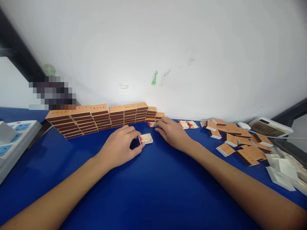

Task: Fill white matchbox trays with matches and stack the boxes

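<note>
A small white matchbox tray [149, 141] with red-tipped matches inside lies on the blue table, pinched at its left end between the thumb and fingers of my left hand [122, 143]. My right hand [173, 131] is a little beyond and to the right of the tray, palm down, with its fingers curled in. Its fingertips are beside a small heap of matches [151, 124]; whether they grip any is too small to make out. A larger heap of loose matches [188, 124] lies behind this hand, near the wall.
Stacked matchboxes [99, 115] form a row along the wall [216, 64]. Scattered matchbox sleeves [240, 137] lie at the right, with white trays [283, 171], a white device [271, 126] and a cable nearby. A power strip [20, 140] sits on the table's left side.
</note>
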Available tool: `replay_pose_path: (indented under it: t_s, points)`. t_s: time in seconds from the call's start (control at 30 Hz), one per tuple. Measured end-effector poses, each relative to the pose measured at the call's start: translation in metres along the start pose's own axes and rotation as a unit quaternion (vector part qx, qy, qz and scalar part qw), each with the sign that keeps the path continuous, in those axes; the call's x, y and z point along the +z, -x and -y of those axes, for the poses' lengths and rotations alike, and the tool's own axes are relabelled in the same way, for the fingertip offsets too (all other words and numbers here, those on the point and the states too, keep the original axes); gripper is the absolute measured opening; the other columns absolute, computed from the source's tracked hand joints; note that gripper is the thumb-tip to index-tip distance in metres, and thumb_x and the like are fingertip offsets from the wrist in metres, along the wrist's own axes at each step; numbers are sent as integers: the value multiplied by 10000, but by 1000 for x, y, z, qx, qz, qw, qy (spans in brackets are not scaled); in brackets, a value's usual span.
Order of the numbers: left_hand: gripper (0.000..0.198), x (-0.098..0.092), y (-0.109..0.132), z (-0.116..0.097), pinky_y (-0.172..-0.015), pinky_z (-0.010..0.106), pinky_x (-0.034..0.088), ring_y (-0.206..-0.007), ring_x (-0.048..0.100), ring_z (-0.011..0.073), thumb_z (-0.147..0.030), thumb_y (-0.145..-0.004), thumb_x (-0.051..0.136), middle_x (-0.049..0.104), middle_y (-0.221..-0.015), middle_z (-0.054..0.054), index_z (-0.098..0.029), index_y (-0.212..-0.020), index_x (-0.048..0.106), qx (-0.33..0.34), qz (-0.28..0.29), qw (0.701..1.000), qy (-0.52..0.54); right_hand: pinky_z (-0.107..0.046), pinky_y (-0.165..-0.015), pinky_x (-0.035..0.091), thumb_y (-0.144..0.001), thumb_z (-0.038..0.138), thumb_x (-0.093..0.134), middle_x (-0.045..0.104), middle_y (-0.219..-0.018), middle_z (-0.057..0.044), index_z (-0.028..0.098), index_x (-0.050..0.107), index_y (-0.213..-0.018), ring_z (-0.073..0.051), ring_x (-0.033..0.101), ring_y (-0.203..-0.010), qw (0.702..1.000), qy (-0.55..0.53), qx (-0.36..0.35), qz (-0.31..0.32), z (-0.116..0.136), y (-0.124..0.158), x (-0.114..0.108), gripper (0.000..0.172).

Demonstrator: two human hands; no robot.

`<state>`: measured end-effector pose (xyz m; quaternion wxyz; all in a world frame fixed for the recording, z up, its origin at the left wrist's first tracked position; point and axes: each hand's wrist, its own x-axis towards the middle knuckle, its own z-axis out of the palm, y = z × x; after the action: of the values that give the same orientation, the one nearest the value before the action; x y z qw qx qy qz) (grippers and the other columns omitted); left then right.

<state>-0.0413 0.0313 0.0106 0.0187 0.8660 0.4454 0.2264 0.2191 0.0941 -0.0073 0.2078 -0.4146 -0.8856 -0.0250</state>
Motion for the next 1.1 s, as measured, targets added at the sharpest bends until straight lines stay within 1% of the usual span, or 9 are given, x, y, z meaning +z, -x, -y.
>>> replay_pose_path:
  t_s: [0.1,0.27,0.47,0.57,0.73,0.83,0.93,1.0,1.1]
  points:
    - [271,0,0,1,-851,438,562,-951,663,262,-409,-978,660,713,-1008,67,-192,-1119,741,0,1,1000,2,-411,-900,533,-1066,217,524,630,-1092,-105,207,679,-1127,-257,633,-1017,1000,-1,5,1,-8,1,5,167]
    - [267,0,1,1,-848,440,563,-950,664,263,-396,-973,665,713,-1009,66,-186,-1118,742,3,-3,1000,6,-417,-913,531,-1073,222,512,621,-1096,-116,187,688,-1164,-262,629,-1029,1000,-5,7,0,-7,1,5,201]
    - [256,1,1,0,-846,438,559,-955,664,267,-395,-975,662,710,-1005,69,-190,-1107,741,1,1,1000,2,-390,-865,521,-1058,204,536,616,-1051,-100,192,669,-1029,-246,620,-976,1000,-20,10,-4,-5,-1,2,137]
    - [262,1,1,1,-848,436,557,-970,662,266,-392,-977,661,710,-1014,68,-184,-1118,739,-1,6,1000,-1,-384,-872,520,-1050,189,552,613,-1040,-91,189,636,-983,-232,613,-948,999,-36,19,8,-5,-2,2,107]
    - [271,2,1,2,-853,431,558,-966,663,262,-393,-975,670,710,-1016,65,-181,-1128,740,-1,3,1000,0,-405,-902,525,-1058,169,524,606,-1049,-99,191,602,-962,-235,614,-949,999,-45,17,24,-4,-1,3,126]
    - [256,1,1,1,-853,433,560,-958,664,260,-384,-969,678,711,-1006,63,-183,-1114,743,1,-1,1000,1,-420,-908,536,-1073,180,497,601,-1066,-110,193,591,-1000,-245,616,-967,998,-60,0,2,5,-1,0,119]
    - [245,1,1,1,-835,437,562,-948,660,260,-370,-966,679,713,-1006,63,-181,-1107,747,2,0,1000,1,-414,-888,543,-1088,195,472,605,-1057,-108,200,583,-1027,-242,611,-960,997,-69,-32,-29,22,-1,-6,127]
    - [246,1,1,0,-829,440,562,-941,659,262,-374,-968,676,712,-1001,64,-179,-1099,749,3,0,1000,-1,-401,-862,541,-1093,208,475,614,-1038,-107,199,587,-1015,-243,606,-952,996,-56,-58,-31,36,0,-9,137]
    - [257,1,1,0,-834,441,561,-939,660,265,-395,-976,667,712,-991,68,-178,-1086,750,5,-6,1000,-5,-390,-840,531,-1084,206,497,615,-993,-103,193,604,-987,-253,600,-950,996,-16,-86,-16,50,1,-14,145]
